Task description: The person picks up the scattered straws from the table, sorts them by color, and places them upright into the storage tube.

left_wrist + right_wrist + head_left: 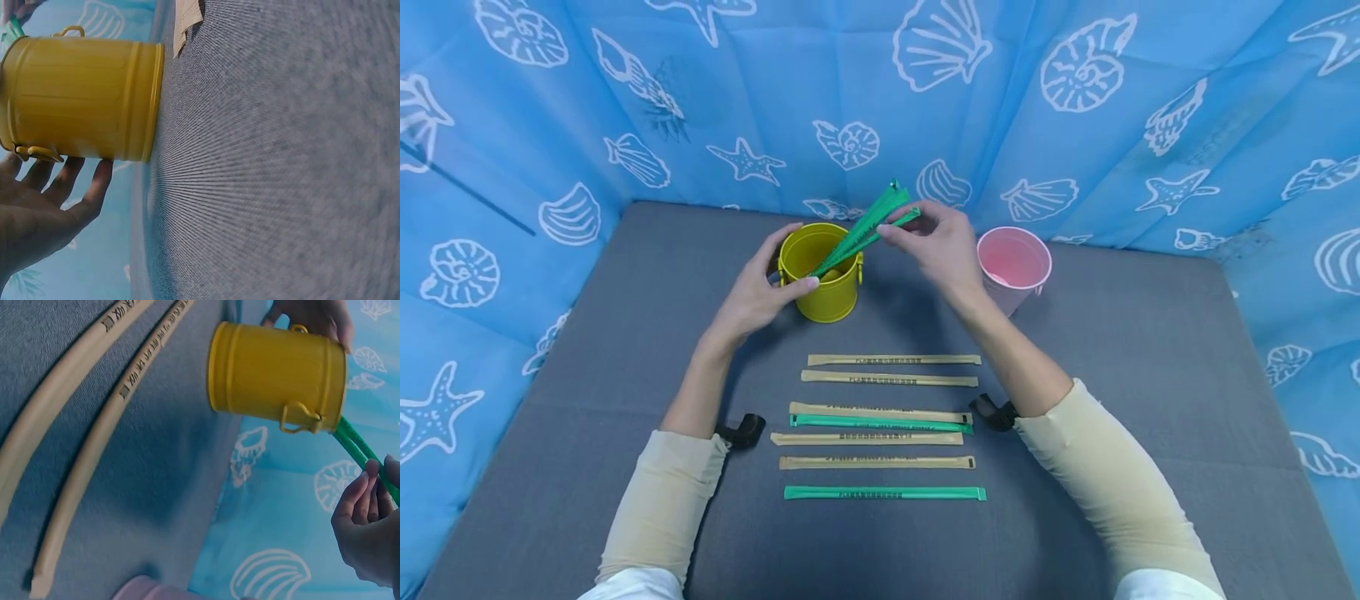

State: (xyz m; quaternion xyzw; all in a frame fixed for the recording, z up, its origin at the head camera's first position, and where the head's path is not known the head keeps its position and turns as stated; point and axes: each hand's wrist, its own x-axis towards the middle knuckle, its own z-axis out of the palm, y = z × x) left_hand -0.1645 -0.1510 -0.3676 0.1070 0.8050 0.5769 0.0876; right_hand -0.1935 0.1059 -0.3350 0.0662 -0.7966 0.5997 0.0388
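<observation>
A small yellow bucket (826, 302) with side handles stands near the back of the table. My left hand (751, 287) holds it from the left, thumb along the front rim and fingers round the far side; in the left wrist view several fingertips touch its wall. Green wrapped straws (867, 223) lean out of the bucket toward the upper right. My right hand (934, 246) pinches one green wrapped straw near its upper end, between thumb and fingers. The lower end of that straw is down inside the bucket. In the right wrist view, the right hand (369, 515) is beside the bucket's mouth.
A pink bucket (1013, 258) stands to the right, behind my right forearm. Several beige wrapped straws (889, 379) lie crosswise in front of the buckets. One green wrapped straw (880, 422) lies among them, another (883, 493) nearest me. A blue shell-patterned curtain (850, 100) hangs behind the table.
</observation>
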